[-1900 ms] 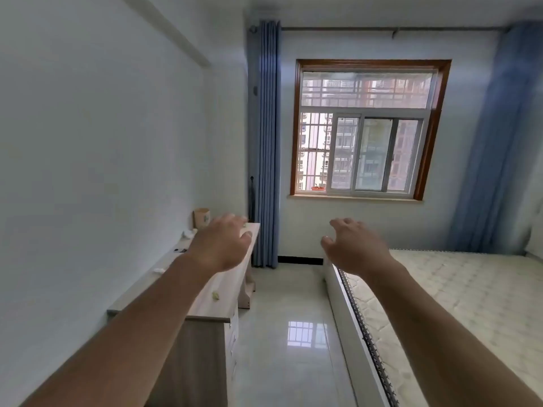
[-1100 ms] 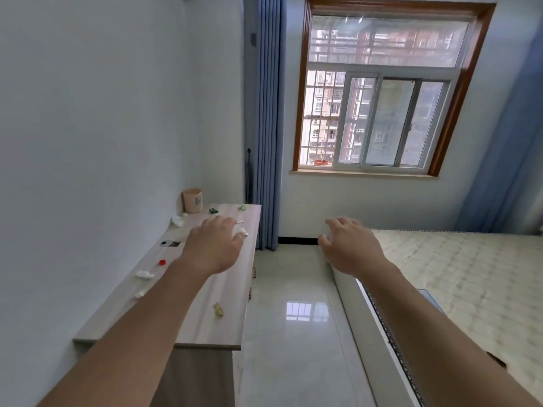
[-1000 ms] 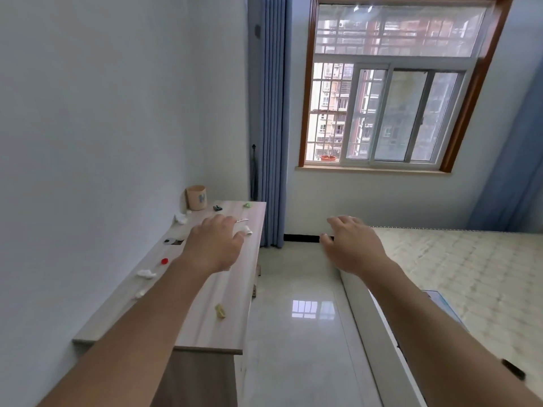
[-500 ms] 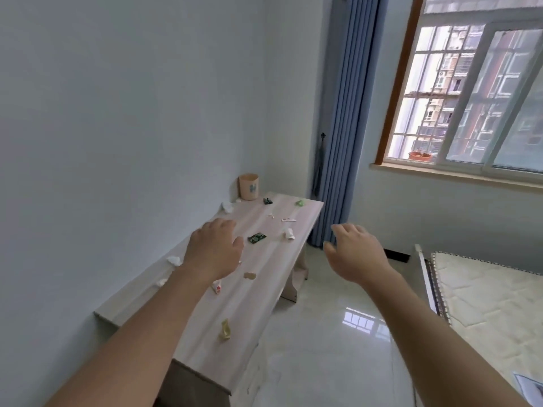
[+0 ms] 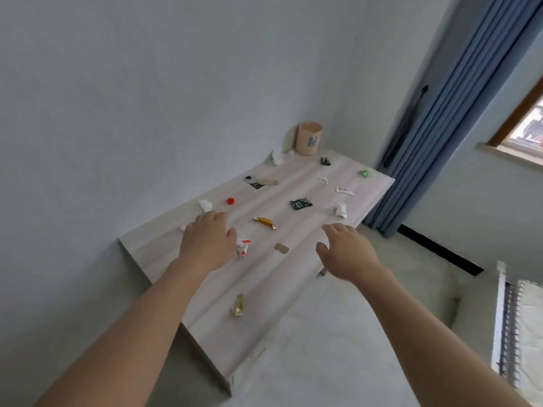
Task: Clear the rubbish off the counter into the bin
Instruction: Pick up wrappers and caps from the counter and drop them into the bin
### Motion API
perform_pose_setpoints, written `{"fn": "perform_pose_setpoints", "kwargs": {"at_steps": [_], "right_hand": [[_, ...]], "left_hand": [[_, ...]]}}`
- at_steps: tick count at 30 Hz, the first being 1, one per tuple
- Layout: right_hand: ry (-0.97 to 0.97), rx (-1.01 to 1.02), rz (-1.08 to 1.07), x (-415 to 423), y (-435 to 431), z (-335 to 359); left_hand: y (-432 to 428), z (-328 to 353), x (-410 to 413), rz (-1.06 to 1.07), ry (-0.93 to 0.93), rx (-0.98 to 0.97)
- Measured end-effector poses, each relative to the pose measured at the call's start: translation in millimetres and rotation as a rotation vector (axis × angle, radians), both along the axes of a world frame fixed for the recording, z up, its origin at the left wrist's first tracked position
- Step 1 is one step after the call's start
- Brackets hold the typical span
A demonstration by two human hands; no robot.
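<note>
A pale wooden counter runs along the left wall, strewn with several bits of rubbish. A small peach bin stands at its far corner. My left hand hovers open over the counter, beside a red-and-white wrapper. My right hand hangs open over the counter's right edge, holding nothing. Between and beyond them lie a gold sweet wrapper, a tan scrap, a green packet, a red cap and white crumpled paper. Another gold wrapper lies nearer me.
Blue curtains hang past the counter's far end, with a window to the right. A bed edge shows at the lower right. Glossy tiled floor lies between the counter and the bed.
My view has swung left and down onto the counter and I have come closer. Both hands stay open and outstretched, now over the counter's middle.
</note>
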State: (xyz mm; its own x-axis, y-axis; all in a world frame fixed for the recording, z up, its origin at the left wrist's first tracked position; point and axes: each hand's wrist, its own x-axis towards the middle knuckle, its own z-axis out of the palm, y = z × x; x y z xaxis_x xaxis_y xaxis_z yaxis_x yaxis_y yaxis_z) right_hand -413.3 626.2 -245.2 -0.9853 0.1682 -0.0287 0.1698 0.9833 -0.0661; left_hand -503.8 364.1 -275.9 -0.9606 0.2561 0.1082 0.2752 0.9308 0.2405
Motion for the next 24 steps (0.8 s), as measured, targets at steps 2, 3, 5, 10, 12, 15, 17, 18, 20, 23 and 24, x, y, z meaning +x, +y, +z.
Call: {"fn": "perform_pose_setpoints", "kwargs": {"at_steps": [2,3,5,10,12,15,17,18,20,23,24], "right_hand": [[-0.033,-0.003,0.037,-21,3,-15],[-0.049,-0.006,0.056,-32,5,-22],[-0.080,-0.015,0.094,-51,9,-33],[-0.176,-0.035,0.195,-103,27,-73],[-0.220,-0.037,0.248,-124,34,-90],[-0.313,-0.021,0.359,-155,45,-116],[-0.364,-0.025,0.413,-173,51,-133],[-0.395,-0.030,0.437,-182,54,-140],[-0.441,-0.029,0.505,-200,57,-156],[-0.465,-0.051,0.568,-223,59,-182],[-0.471,-0.055,0.573,-230,59,-192]], "left_hand": [[4,-17,-12,0.009,-0.015,-0.026],[5,-24,-16,0.014,-0.023,-0.033],[10,-37,-23,0.022,-0.048,-0.041],[23,-79,-30,0.112,-0.139,-0.047],[29,-99,-31,0.163,-0.185,-0.051],[40,-130,-31,0.251,-0.274,-0.080],[48,-149,-28,0.318,-0.341,-0.086],[51,-158,-27,0.349,-0.375,-0.090],[56,-174,-23,0.412,-0.437,-0.111],[60,-196,-16,0.485,-0.517,-0.126],[62,-203,-14,0.508,-0.541,-0.116]]}}
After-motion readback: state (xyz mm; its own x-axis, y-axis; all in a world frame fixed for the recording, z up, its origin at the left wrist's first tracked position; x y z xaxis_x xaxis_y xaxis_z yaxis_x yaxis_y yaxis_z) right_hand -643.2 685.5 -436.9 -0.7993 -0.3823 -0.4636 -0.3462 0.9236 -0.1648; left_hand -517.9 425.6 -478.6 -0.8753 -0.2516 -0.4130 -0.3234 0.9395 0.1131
